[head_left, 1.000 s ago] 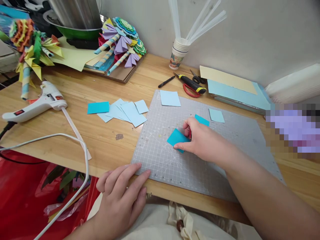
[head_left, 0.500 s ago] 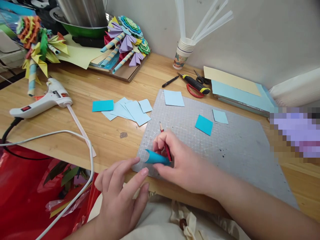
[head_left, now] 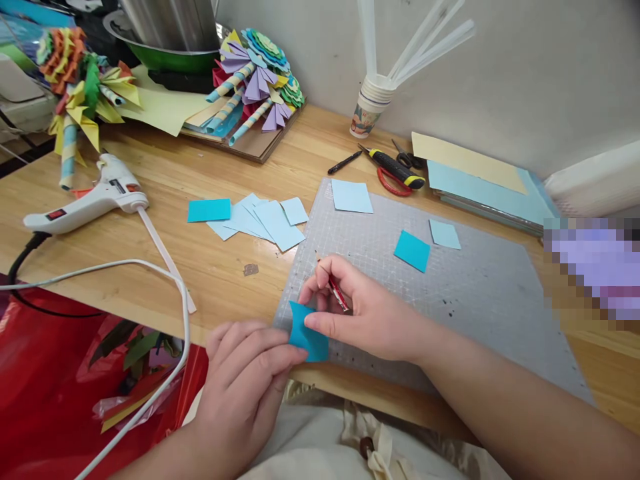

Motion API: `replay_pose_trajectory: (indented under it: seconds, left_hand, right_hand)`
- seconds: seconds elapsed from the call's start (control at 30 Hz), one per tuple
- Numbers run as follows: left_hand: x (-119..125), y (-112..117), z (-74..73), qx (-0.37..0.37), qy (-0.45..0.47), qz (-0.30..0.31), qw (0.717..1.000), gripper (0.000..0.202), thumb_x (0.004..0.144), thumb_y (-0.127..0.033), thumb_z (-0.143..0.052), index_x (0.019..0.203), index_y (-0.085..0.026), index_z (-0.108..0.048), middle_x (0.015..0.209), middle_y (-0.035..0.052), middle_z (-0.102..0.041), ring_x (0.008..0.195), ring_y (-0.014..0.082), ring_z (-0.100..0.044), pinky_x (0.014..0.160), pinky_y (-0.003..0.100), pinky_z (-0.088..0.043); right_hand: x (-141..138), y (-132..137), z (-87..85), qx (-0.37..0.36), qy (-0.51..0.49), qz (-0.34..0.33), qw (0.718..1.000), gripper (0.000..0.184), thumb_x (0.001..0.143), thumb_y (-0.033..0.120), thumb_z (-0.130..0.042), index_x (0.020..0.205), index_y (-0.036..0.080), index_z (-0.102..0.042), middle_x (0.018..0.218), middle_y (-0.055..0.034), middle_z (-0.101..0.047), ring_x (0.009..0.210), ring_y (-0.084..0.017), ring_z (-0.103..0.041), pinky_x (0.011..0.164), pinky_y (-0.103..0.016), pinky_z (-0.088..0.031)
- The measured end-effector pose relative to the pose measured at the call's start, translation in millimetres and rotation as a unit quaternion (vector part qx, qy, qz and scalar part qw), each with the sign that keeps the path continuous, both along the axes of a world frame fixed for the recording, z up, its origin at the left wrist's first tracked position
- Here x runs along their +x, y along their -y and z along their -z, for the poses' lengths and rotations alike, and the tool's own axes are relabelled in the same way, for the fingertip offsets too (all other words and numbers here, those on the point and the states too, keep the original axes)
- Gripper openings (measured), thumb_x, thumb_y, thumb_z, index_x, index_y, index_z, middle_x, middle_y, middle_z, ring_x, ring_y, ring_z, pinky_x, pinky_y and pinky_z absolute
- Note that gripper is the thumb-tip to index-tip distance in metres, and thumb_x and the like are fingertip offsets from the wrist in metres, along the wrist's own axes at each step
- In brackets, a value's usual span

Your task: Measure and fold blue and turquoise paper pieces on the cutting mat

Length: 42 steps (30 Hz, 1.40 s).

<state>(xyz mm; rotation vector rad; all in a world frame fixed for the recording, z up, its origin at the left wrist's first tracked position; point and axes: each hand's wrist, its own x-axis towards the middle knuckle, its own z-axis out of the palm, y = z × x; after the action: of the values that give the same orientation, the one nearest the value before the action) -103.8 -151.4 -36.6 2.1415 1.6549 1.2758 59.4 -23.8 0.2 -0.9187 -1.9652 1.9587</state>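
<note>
A slightly bent piece of blue paper (head_left: pixel 311 345) stands between my hands at the front edge of the grey cutting mat (head_left: pixel 480 313). My right hand (head_left: pixel 367 310) pinches its upper right part with the thumb. Tucked in that same hand is a red pencil (head_left: pixel 339 295), its tip toward the far side. At the paper's lower left edge, my left hand (head_left: pixel 253 370) closes thumb and fingers on it. Another blue square (head_left: pixel 412 251) and two pale blue squares, one at the mat's far edge (head_left: pixel 352 196) and one farther right (head_left: pixel 445 234), lie flat.
Left of the mat are pale blue papers (head_left: pixel 277 225) and a blue rectangle (head_left: pixel 209 210). A white glue gun (head_left: pixel 93 200) has its cable near my left arm. Pliers (head_left: pixel 395 167), scissors (head_left: pixel 407 157), a black pen (head_left: pixel 345 162) and paper cups (head_left: pixel 370 107) stand or lie behind.
The blue paper has gone from curled to nearly flat, its face now turned to me. My left hand has moved in from beside it and taken its edge; the pencil stays in my right hand.
</note>
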Motion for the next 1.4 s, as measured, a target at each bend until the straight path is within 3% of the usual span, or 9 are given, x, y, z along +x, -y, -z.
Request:
replay_pose_trajectory:
  seconds: [0.1, 0.23, 0.3, 0.53, 0.8, 1.07, 1.4]
  left_hand:
    - [-0.5, 1.1, 2.0, 0.01, -0.011, -0.013, 1.0, 0.021, 0.083, -0.001, -0.054, 0.089, -0.019, -0.063, 0.083, 0.0015, -0.066, 0.08, 0.0155, -0.055, 0.071, 0.033, -0.033]
    - [-1.8, 9.3, 13.3, 0.031, -0.055, -0.111, 0.992, 0.026, 0.079, -0.002, -0.062, 0.095, -0.023, -0.067, 0.082, 0.0018, -0.057, 0.075, 0.0152, -0.052, 0.071, 0.033, -0.033]
    - [-3.0, 16.7, 22.1, 0.043, -0.087, -0.133, 0.986, 0.03, 0.077, -0.006, -0.065, 0.098, -0.027, -0.069, 0.079, 0.0008, -0.05, 0.072, 0.015, -0.05, 0.069, 0.033, -0.032]
    - [-1.5, 31.6, 40.2, 0.033, -0.166, -0.146, 0.975, 0.039, 0.08, -0.013, -0.063, 0.112, -0.033, -0.068, 0.092, 0.0056, -0.049, 0.081, 0.0192, -0.048, 0.075, 0.038, -0.034]
    - [1.1, 29.8, 39.8, 0.014, -0.171, -0.151, 0.974, 0.036, 0.083, -0.018, -0.057, 0.115, -0.032, -0.067, 0.097, 0.0076, -0.047, 0.082, 0.0207, -0.046, 0.079, 0.041, -0.034]
    - [1.5, 27.9, 39.6, 0.011, -0.166, -0.144, 0.976, 0.035, 0.083, -0.019, -0.057, 0.115, -0.031, -0.068, 0.097, 0.0079, -0.047, 0.084, 0.0214, -0.046, 0.08, 0.041, -0.033]
    - [1.2, 30.9, 43.4, -0.001, -0.159, -0.143, 0.977, 0.043, 0.082, -0.02, -0.059, 0.123, -0.034, -0.062, 0.1, 0.0072, -0.046, 0.087, 0.0217, -0.046, 0.084, 0.041, -0.035]
  right_hand:
    - [-3.6, -4.0, -1.0, 0.054, 0.005, -0.026, 0.998, 0.026, 0.081, 0.02, -0.063, 0.082, 0.023, -0.038, 0.082, 0.0036, -0.049, 0.072, -0.011, -0.042, 0.066, -0.027, -0.039]
    - [-5.0, -9.1, 1.0, 0.123, 0.031, -0.016, 0.992, 0.021, 0.083, 0.016, -0.058, 0.081, 0.023, -0.039, 0.077, 0.0055, -0.046, 0.067, -0.01, -0.041, 0.062, -0.026, -0.037]
    - [-4.9, -10.8, 2.0, 0.157, 0.066, -0.015, 0.985, 0.019, 0.083, 0.015, -0.058, 0.082, 0.023, -0.04, 0.073, 0.0065, -0.045, 0.063, -0.01, -0.04, 0.059, -0.025, -0.036]
    - [-5.4, -13.4, -0.9, 0.177, 0.101, -0.043, 0.978, 0.018, 0.083, 0.011, -0.058, 0.082, 0.022, -0.043, 0.07, 0.0067, -0.046, 0.061, -0.009, -0.041, 0.056, -0.025, -0.034]
    - [-7.0, -13.7, 2.3, 0.195, 0.125, -0.03, 0.972, 0.018, 0.083, 0.015, -0.059, 0.081, 0.023, -0.043, 0.069, 0.0073, -0.047, 0.06, -0.009, -0.043, 0.055, -0.024, -0.036]
    - [-9.6, -11.3, 6.6, 0.258, 0.148, -0.006, 0.955, 0.019, 0.081, 0.014, -0.06, 0.079, 0.022, -0.044, 0.063, 0.0081, -0.047, 0.054, -0.008, -0.042, 0.055, -0.025, -0.034]
    - [-10.5, -11.2, 7.3, 0.253, 0.153, -0.003, 0.955, 0.018, 0.081, 0.015, -0.06, 0.08, 0.023, -0.044, 0.064, 0.0079, -0.048, 0.053, -0.009, -0.042, 0.055, -0.024, -0.034]
